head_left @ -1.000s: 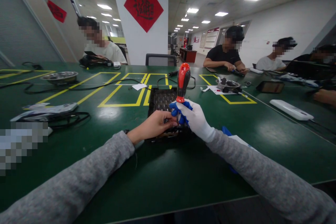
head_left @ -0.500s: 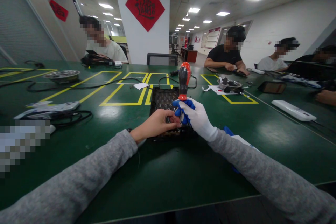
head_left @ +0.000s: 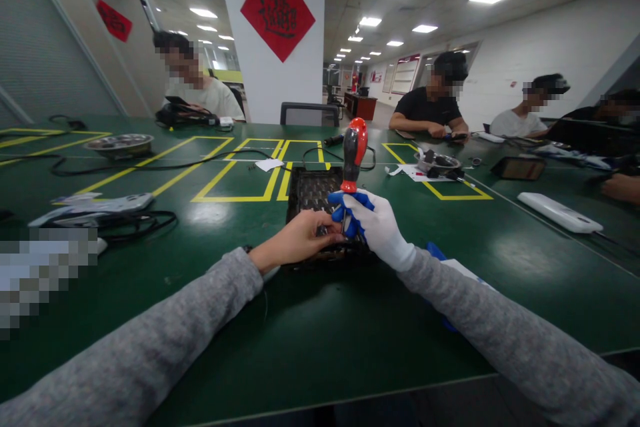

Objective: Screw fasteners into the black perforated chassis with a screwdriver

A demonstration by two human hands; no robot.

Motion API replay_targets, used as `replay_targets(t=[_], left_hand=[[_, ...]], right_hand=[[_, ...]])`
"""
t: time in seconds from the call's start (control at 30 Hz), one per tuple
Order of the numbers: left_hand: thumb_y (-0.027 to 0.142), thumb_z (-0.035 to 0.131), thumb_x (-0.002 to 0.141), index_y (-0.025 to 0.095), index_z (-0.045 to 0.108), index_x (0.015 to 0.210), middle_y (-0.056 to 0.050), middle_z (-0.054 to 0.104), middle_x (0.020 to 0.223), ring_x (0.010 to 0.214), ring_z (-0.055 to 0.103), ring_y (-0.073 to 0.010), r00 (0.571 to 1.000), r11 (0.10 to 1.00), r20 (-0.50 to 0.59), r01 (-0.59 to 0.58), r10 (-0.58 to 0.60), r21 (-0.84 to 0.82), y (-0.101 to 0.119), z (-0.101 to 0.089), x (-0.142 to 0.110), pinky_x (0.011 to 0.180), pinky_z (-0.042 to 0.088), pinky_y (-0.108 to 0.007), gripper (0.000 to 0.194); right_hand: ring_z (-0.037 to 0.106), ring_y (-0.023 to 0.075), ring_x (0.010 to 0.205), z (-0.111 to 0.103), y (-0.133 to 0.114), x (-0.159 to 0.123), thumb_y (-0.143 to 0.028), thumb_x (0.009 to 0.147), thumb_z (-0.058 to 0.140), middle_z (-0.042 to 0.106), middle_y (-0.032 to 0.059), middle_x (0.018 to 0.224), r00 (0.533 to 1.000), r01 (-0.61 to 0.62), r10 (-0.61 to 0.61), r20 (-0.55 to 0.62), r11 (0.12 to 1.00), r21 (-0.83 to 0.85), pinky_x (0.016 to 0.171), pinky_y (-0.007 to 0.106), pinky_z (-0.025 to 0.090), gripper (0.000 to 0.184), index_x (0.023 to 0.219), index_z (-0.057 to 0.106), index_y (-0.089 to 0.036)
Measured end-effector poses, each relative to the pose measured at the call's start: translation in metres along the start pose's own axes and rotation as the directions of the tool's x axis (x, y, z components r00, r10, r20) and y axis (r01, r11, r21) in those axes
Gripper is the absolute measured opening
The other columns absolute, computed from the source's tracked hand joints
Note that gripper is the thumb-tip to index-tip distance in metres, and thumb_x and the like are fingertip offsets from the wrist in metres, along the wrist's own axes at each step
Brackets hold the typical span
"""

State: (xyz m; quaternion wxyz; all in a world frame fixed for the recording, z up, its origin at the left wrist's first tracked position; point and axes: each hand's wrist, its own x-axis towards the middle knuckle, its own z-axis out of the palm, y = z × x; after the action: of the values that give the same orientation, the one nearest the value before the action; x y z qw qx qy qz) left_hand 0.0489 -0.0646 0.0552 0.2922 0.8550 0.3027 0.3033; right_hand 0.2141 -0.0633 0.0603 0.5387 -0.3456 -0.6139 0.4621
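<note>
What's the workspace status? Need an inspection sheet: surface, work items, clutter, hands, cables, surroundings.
Surface: green table, marked with yellow lines.
Work items: screwdriver, red-and-black handle up, roughly upright over a black tray-like part; its tip is hidden.
Clutter: metal dish at left, bowl of dark parts at right, white paper scrap, long white device.
Hands: gloved right hand grips the screwdriver; bare left hand has its fingers by the shaft, contact unclear.
Cables: long black cable across the table's left half; another coiled at left.
Surroundings: people across the table, empty-backed chair, pillar with red poster.
</note>
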Motion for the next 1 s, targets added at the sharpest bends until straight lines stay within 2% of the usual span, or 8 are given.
replay_targets(t=[0.13, 0.37, 0.6, 0.83, 1.0], left_hand=[[0.029, 0.06, 0.08, 0.014, 0.065, 0.086, -0.002, 0.067, 0.084, 0.076, 0.06, -0.0151, 1.0, 0.999, -0.012, 0.028, -0.028, -0.025, 0.0017, -0.0003, 0.0004, 0.075, 0.046, -0.025, 0.017], [0.025, 0.056, 0.083, 0.014, 0.065, 0.084, -0.002, 0.067, 0.085, 0.079, 0.06, -0.0147, 0.999, 1.0, -0.025, -0.021, 0.02, -0.004, -0.0002, -0.0008, 0.0, 0.076, 0.044, -0.025, 0.014], [0.03, 0.06, 0.08, 0.013, 0.064, 0.082, -0.002, 0.065, 0.078, 0.073, 0.059, -0.0141, 0.999, 0.997, -0.013, 0.052, -0.053, -0.048, 0.0012, -0.0009, 0.0012, 0.072, 0.045, -0.025, 0.017], [0.028, 0.057, 0.082, 0.014, 0.063, 0.083, -0.002, 0.064, 0.079, 0.074, 0.058, -0.014, 0.999, 1.0, -0.041, 0.02, -0.02, -0.003, 0.0011, -0.0002, 0.0002, 0.072, 0.044, -0.024, 0.015], [0.033, 0.059, 0.081, 0.013, 0.062, 0.081, -0.002, 0.064, 0.079, 0.074, 0.058, -0.0144, 0.998, 0.999, -0.031, 0.05, -0.05, -0.017, 0.0011, 0.0002, 0.0009, 0.072, 0.045, -0.025, 0.02]], right_hand=[[0.052, 0.0083, 0.05, 0.0006, -0.0005, -0.0005, -0.046, 0.075, 0.06, 0.061, 0.0002, 0.065, 1.0, -0.015, 0.016, -0.009, 1.0, 0.019, 0.046, 0.02, 0.044, 0.038, 0.096, 0.065, -0.015], [0.052, 0.0085, 0.052, -0.0009, -0.0033, 0.0, -0.045, 0.076, 0.058, 0.061, 0.0, 0.064, 0.999, 0.032, -0.033, -0.025, 0.999, -0.038, 0.049, 0.02, 0.045, 0.035, 0.091, 0.066, -0.015], [0.05, 0.0071, 0.049, 0.0011, -0.0032, -0.0019, -0.045, 0.076, 0.06, 0.061, -0.0005, 0.064, 0.999, 0.016, -0.016, -0.04, 1.0, -0.001, 0.045, 0.018, 0.043, 0.034, 0.091, 0.063, -0.015], [0.051, 0.0079, 0.052, 0.0014, -0.0026, -0.0007, -0.043, 0.075, 0.061, 0.059, -0.0013, 0.064, 0.999, 0.032, -0.032, -0.029, 0.999, 0.017, 0.047, 0.019, 0.042, 0.029, 0.084, 0.061, -0.016], [0.052, 0.0086, 0.052, 0.0022, 0.0003, 0.0001, -0.043, 0.073, 0.062, 0.058, -0.0023, 0.063, 0.999, 0.03, -0.028, -0.027, 0.998, 0.057, 0.049, 0.02, 0.044, 0.029, 0.083, 0.06, -0.017]])
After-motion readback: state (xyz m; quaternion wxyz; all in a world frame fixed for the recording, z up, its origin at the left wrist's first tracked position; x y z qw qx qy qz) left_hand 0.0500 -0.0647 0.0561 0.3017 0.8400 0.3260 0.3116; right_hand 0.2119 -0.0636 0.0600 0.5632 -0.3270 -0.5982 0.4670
